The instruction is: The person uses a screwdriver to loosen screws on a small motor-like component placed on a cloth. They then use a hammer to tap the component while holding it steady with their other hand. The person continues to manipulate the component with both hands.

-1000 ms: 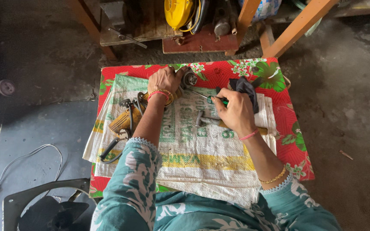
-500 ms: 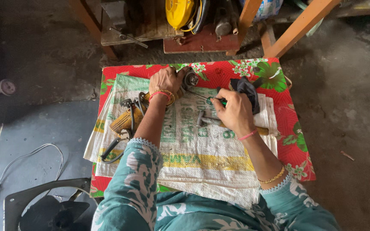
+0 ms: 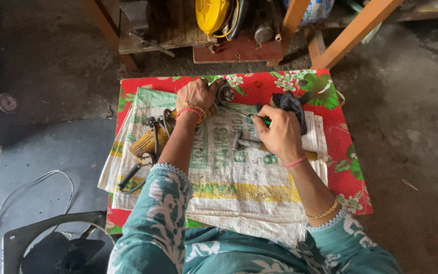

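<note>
Pliers and hammer flank your hands mid-frame; left hand clamps the metal part, right hand pinches the screwdriver, both unmoved.

We wear teal sleeves w/ white floral print, lace-trimmed cuffs. Left hand: red and gold bangles. Right hand: pink wrist band, gold bangle further up forearm.

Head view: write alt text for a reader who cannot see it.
Seen from above, the left hand grips a small metal part on a woven sack over a red floral cloth, while the right hand points a green-handled screwdriver at it.
</note>
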A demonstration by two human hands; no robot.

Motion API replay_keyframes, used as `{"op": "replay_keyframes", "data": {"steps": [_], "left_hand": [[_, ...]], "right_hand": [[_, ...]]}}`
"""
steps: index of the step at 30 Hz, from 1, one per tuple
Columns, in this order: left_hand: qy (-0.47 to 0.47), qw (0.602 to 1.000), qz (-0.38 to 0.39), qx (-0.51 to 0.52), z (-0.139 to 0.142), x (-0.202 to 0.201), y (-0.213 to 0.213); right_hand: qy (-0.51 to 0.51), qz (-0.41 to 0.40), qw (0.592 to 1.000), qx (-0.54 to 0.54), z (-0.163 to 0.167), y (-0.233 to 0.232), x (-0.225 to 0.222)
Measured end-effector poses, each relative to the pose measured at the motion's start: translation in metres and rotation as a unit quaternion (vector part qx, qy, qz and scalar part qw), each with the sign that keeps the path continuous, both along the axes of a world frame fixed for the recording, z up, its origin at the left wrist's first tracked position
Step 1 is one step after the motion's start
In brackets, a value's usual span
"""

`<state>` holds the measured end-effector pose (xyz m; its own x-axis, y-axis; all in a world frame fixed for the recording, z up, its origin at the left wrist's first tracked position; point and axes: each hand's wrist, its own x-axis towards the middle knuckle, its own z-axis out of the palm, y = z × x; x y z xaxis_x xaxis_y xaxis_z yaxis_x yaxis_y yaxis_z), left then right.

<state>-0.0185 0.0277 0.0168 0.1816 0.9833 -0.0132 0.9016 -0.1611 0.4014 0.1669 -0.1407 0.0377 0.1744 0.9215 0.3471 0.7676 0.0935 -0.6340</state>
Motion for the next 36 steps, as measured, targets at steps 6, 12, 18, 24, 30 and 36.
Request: {"op": "replay_keyframes", "data": {"steps": [6, 12, 18, 24, 30, 36], "left_hand": [[0.015, 1.000, -0.002, -0.007, -0.0008, 0.0006, 0.0016], [0.007, 1.000, 0.000, -0.007, -0.0018, 0.0004, 0.0013], [0.002, 1.000, -0.002, -0.007, -0.0014, -0.0003, 0.0013], [0.010, 1.000, 0.001, -0.013, -0.0021, 0.0004, 0.0029], [0.013, 1.000, -0.003, 0.006, -0.0025, -0.0005, 0.0018], [0.013, 1.000, -0.003, -0.019, 0.0012, -0.0007, 0.0007]], "right_hand": [[-0.003, 0.006, 1.000, 0.010, -0.0011, 0.0020, 0.0015], [-0.026, 0.008, 0.999, 0.017, -0.0028, 0.0019, 0.0023], [-0.012, -0.003, 1.000, 0.008, -0.0042, -0.0011, -0.0001], [-0.012, -0.002, 1.000, 0.019, -0.0044, -0.0014, -0.0001], [-0.014, 0.012, 0.999, 0.035, -0.0046, -0.0014, 0.0009], [-0.004, 0.000, 1.000, 0.000, -0.0021, -0.0005, -0.0010]]}}
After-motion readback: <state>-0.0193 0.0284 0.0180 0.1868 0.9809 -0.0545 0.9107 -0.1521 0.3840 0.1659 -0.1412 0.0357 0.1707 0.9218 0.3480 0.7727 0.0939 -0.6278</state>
